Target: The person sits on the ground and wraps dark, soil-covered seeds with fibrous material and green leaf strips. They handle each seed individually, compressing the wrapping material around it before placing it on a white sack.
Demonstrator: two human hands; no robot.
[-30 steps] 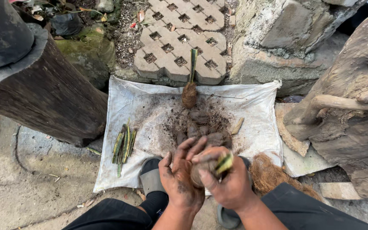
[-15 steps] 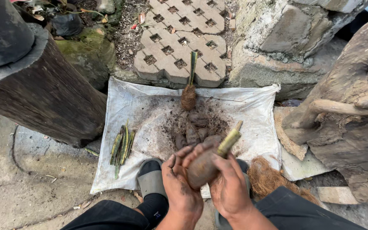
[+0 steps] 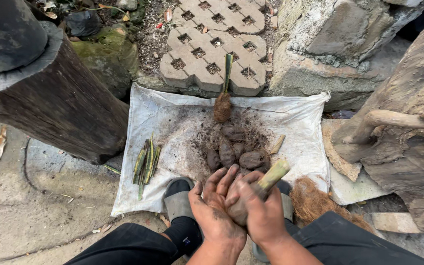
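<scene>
The cutting (image 3: 271,177), a short green-yellow stalk with a dark ball of soil packed round its base, lies on a slant: its long axis runs from the near left, where the soil ball is buried between the palms, up to the far right, where the cut end points toward the right edge of the cloth. It is held low in the middle of the view, just above the near edge of the cloth.

The left hand (image 3: 214,208) is soil-smeared, its fingers spread fairly wide and curved, pressed against the left side of the soil ball. The right hand (image 3: 258,211) is closed snugly over the ball from the right, fingers wrapped, the stalk rising out past its knuckles. The two hands touch each other around the ball.

From the left: a thick dark wooden post (image 3: 50,93) leans over grey concrete ground. Beside it a white cloth (image 3: 158,113) is spread flat. On its left part lies a small bundle of green stalk strips (image 3: 145,164). At its middle sits a heap of dark soil lumps (image 3: 236,152), and beyond them another wrapped cutting (image 3: 223,100) points away toward a patterned paving block (image 3: 212,46). Grey sandals (image 3: 177,201) rest on the cloth's near edge. To the right lie brown coconut fibre (image 3: 312,201) and a gnarled tree trunk (image 3: 403,127).
</scene>
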